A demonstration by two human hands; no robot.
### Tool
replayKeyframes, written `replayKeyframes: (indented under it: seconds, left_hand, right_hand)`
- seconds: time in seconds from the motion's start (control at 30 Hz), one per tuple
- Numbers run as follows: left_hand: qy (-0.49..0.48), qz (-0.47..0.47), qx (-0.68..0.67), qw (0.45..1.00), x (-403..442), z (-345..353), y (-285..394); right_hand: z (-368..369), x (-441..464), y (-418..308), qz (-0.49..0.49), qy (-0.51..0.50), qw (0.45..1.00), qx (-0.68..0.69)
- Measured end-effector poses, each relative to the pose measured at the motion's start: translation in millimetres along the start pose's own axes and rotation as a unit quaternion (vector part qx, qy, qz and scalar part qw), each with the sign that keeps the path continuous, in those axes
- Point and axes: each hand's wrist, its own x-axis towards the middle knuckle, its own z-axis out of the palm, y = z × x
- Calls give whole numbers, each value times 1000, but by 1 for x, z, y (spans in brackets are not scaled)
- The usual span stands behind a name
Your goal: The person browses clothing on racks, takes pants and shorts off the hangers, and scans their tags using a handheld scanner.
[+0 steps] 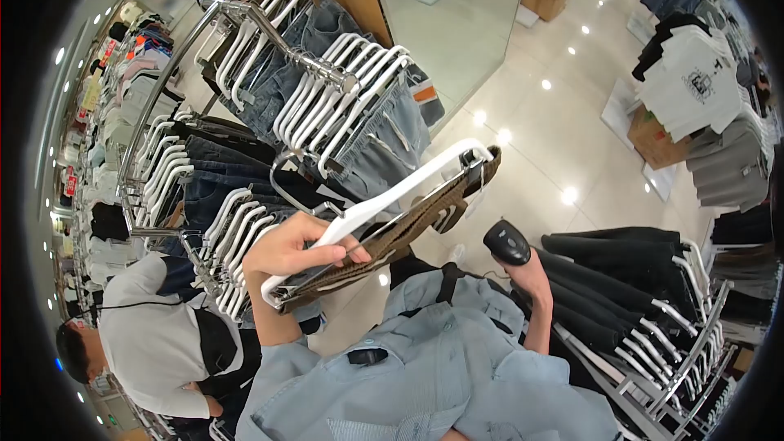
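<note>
My left hand (298,249) is closed round a white hanger (392,196) that carries brown trousers (416,224). The hanger slants up to the right, its metal hook pointing toward the rack of jeans. In my right hand (531,273) is a black handheld scanner (507,242), held upright to the right of the trousers and apart from them. Grey-blue jeans (380,155) hang on white hangers just beyond the brown pair.
A metal rack (318,69) with jeans stands ahead and left. Black garments (608,269) hang at the right. At the lower left a person in a white shirt (155,343) bends close by. A mirror (449,24) stands ahead, and white shirts (690,86) hang farther right.
</note>
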Motion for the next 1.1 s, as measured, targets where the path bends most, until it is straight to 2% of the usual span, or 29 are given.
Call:
replayKeyframes:
  seconds: [0.03,0.13,0.17,0.23,0.47,0.67,0.73,0.83,1.1]
  left_hand:
    - [2,-1,-21,1000,0,3,-4]
    - [21,-4,-43,999,0,6,-14]
    - [25,-13,-39,999,0,7,-16]
    - [32,-17,-35,999,0,7,-20]
    - [30,12,-44,999,2,10,-30]
    - [24,10,-18,999,2,7,-30]
    - [29,17,-16,999,3,7,-28]
    - [10,-18,5,1000,5,3,-23]
    - [26,8,23,999,6,4,-27]
  right_hand:
    - [-3,-2,-3,23,-5,1000,-4]
    - [-8,-2,-1,13,-8,1000,-20]
    - [-11,-1,-2,43,-22,998,-30]
    - [-10,2,-3,26,-9,1000,-2]
    - [-8,20,-2,-8,11,999,-34]
    - [-8,27,-12,13,4,999,-43]
    - [-10,27,-18,63,-22,995,-69]
    - [-4,28,-13,4,6,999,-37]
    - [-1,30,-7,15,-9,999,-42]
